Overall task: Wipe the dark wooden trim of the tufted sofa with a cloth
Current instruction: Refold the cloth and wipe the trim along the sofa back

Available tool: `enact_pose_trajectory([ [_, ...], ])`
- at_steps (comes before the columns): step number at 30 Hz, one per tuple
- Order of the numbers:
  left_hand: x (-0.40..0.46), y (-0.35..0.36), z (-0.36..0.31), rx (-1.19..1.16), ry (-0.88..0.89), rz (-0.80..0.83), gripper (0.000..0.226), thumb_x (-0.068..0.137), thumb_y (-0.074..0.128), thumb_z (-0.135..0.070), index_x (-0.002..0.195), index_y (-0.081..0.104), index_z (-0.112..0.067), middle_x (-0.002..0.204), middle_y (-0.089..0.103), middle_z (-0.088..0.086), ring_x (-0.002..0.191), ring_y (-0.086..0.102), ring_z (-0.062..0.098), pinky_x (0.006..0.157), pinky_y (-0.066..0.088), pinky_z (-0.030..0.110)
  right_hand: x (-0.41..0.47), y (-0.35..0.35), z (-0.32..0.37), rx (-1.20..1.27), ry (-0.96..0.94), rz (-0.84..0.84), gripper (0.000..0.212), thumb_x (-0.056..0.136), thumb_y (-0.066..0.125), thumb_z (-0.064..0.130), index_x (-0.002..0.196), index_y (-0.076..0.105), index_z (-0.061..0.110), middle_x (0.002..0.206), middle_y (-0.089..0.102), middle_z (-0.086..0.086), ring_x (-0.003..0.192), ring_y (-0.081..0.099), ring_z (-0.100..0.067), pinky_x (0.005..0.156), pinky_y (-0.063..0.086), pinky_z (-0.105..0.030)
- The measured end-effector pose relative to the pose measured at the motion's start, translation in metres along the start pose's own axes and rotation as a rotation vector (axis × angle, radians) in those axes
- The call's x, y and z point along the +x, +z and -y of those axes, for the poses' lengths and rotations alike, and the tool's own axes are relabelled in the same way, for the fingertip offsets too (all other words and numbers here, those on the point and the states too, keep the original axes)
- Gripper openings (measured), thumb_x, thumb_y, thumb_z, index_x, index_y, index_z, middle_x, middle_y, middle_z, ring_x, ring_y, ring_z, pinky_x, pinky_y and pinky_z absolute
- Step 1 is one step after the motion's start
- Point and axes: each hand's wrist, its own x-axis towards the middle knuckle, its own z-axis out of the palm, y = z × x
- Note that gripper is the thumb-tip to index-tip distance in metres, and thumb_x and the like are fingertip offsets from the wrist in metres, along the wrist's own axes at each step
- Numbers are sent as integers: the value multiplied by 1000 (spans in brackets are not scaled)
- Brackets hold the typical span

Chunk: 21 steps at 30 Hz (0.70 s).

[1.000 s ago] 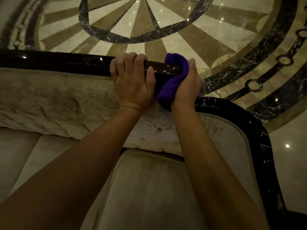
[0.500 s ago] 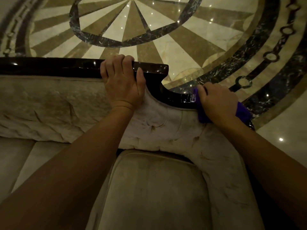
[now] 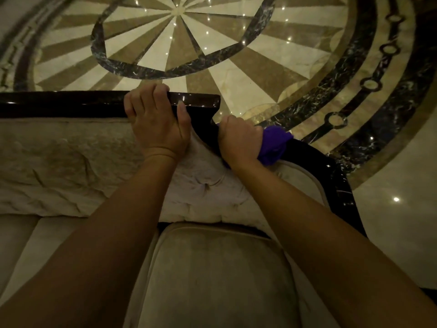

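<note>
1. Purple cloth bunched in right hand, grip clamped on it, pressed on the dark wooden trim where the trim dips in a curve from the top rail toward the arm.
2. Most of the cloth sticks out to the right of the fist, lying on the trim.
3. Left hand grips the top rail, fingers curled over the far edge, thumb on the near face; grip closed on the trim.
4. Tufted sofa back is pale, creased fabric, just below the trim.
5. Seat cushion sits between the forearms.
6. Patterned marble floor beyond the sofa, with light reflections.
</note>
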Motion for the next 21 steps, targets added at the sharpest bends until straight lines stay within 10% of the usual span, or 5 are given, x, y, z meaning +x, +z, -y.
enact_pose_trajectory([
  [8,-7,-17,-2,28,-9,157,50,103,35,-41,132,51,-4,134,56,22,132,47,40,121,23,54,-43,-52,-127,-58,209,200,40,109,29,39,128,55,16,126,59,-18,116,55,-43,90,48,-59],
  [13,-41,-48,-16,-63,-54,310,75,97,49,-34,158,22,-1,166,21,26,156,11,45,128,11,53,-132,-60,-180,-47,474,167,56,109,35,49,150,38,10,142,50,-23,124,53,-45,91,51,-56],
  [21,-123,-113,-58,-302,-226,735,68,94,63,-28,153,38,-4,163,25,25,144,37,44,112,41,53,-314,-67,-245,-180,583,520,71,106,41,54,156,22,7,143,49,-20,123,55,-38,91,54,-48],
])
